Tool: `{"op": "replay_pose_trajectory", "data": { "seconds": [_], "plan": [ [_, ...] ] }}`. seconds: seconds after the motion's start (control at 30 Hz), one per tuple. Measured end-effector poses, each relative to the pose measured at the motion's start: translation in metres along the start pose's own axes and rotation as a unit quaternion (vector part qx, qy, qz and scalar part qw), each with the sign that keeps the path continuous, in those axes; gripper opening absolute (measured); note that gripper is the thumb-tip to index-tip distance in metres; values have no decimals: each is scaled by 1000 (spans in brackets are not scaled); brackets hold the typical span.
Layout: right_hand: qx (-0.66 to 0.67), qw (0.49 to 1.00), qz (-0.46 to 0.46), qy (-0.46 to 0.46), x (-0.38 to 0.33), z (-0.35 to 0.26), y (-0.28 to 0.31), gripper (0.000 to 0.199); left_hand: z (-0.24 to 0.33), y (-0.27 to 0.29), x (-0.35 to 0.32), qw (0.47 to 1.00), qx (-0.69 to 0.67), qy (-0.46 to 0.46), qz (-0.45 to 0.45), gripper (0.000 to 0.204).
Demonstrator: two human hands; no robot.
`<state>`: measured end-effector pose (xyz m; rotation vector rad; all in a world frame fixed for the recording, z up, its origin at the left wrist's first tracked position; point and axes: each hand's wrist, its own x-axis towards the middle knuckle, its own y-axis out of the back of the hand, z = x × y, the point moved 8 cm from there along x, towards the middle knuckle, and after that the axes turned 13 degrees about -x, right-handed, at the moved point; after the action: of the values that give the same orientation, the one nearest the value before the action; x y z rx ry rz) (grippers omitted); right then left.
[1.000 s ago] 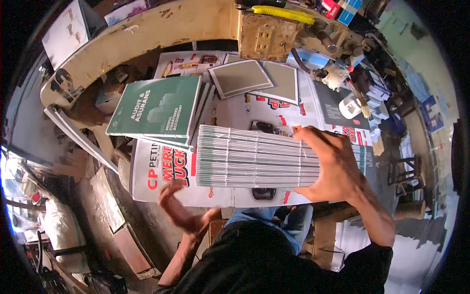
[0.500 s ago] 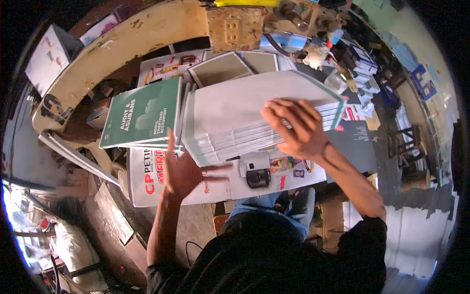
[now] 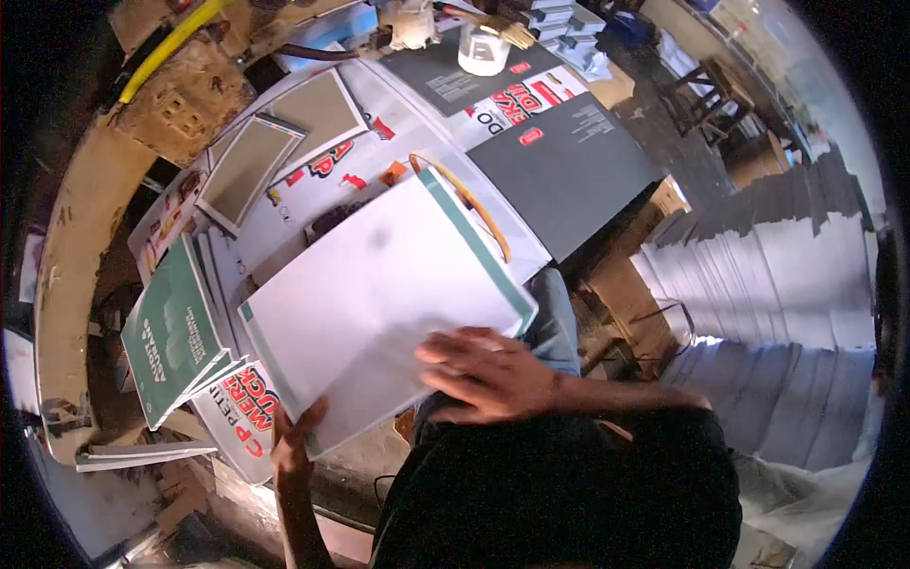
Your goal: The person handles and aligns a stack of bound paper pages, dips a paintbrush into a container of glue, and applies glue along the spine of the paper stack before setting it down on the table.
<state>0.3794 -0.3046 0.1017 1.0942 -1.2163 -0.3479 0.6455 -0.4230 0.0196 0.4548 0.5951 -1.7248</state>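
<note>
A broad stack of books (image 3: 370,284) with white faces and green border strips lies tilted in front of me, overhanging the near edge of the table. My left hand (image 3: 296,438) grips its lower left corner, thumb on top; the fingers beneath are hidden. Blurred a little, my right hand (image 3: 488,372) lies over the near right part of the top face with its fingers stretched out. To the left, a pile of green-covered books (image 3: 175,327) leans in a fanned heap, close to the stack's left side.
A printed banner sheet (image 3: 232,436) covers the table. Beyond the stack lie tan boards with white borders (image 3: 248,175). Dark grey boards (image 3: 569,175) are on the right, near a white tub (image 3: 482,55) and a brush (image 3: 512,31). Large paper piles (image 3: 758,284) stand farther right.
The white-faced stack has swung round and come closer to me. My left hand, free before, now grips its corner. My right hand moved from its far side to the near edge. The view turned right.
</note>
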Motion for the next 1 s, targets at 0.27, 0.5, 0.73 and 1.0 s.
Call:
{"op": "replay_pose_trajectory", "data": {
  "seconds": [0.27,0.5,0.73,1.0],
  "plan": [
    [602,536,-267,-528,-143,41,-64,90,-25,61,-8,984,86,-19,-152,68],
    [510,689,-299,-419,-66,54,-22,88,13,17,-26,929,318,-124,-144,88],
    [349,894,-3,-281,37,117,36,70,60,50,-25,633,643,-431,-30,60],
    [205,924,-133,-293,3,156,-59,95,3,50,51,897,272,-349,-16,51]
  ]
}}
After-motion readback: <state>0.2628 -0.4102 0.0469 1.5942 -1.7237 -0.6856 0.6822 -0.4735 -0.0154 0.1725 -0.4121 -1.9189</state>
